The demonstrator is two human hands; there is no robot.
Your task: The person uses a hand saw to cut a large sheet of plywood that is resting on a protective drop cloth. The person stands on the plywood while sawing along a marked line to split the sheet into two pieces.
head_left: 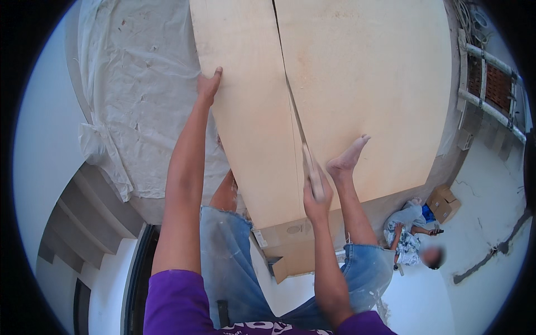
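Note:
A large pale wooden board (368, 84) lies in front of me, with a long dark cut running down from its far edge. My right hand (317, 202) is closed round the pale handle of a handsaw (301, 133). The saw's blade is seen nearly edge-on and lies along the cut line. At the board's left edge, my left hand (210, 86) grips with the thumb on top; its fingers are hidden. My bare right foot (347, 159) presses on the board, right of the saw. A thin drawn line continues from the cut toward the near edge.
Wrinkled whitish sheeting (139, 106) covers the floor on the left. A cardboard box (287, 245) shows below the board's near edge. Another person (410, 231) sits at the right, holding a small dark object, near a second cardboard box (444, 204). A ladder-like frame (491, 84) stands far right.

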